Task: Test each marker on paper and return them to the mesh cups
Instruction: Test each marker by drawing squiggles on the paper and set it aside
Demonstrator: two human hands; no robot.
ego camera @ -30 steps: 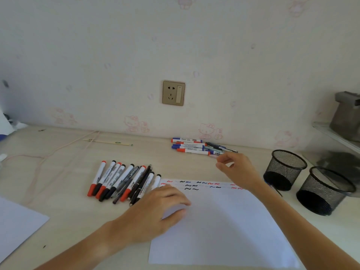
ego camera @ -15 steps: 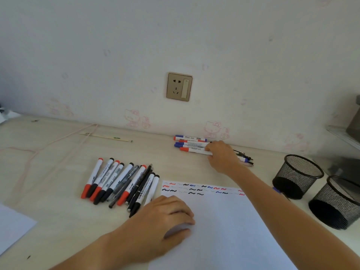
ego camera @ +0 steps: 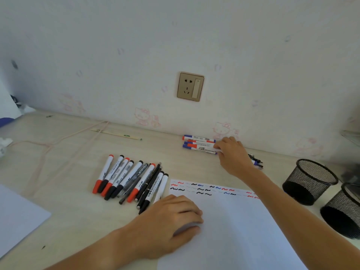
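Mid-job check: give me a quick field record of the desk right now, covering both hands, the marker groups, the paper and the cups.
left hand: rests on the test paper, fingers loosely curled, holding nothing
right hand: reached to the wall-side markers, fingertips pinching a red-capped one
row of markers: lying side by side left of the paper, red and black caps
test paper: red, black and blue squiggles along its far edge
mesh cups: two, black, upright at right; no markers visible inside
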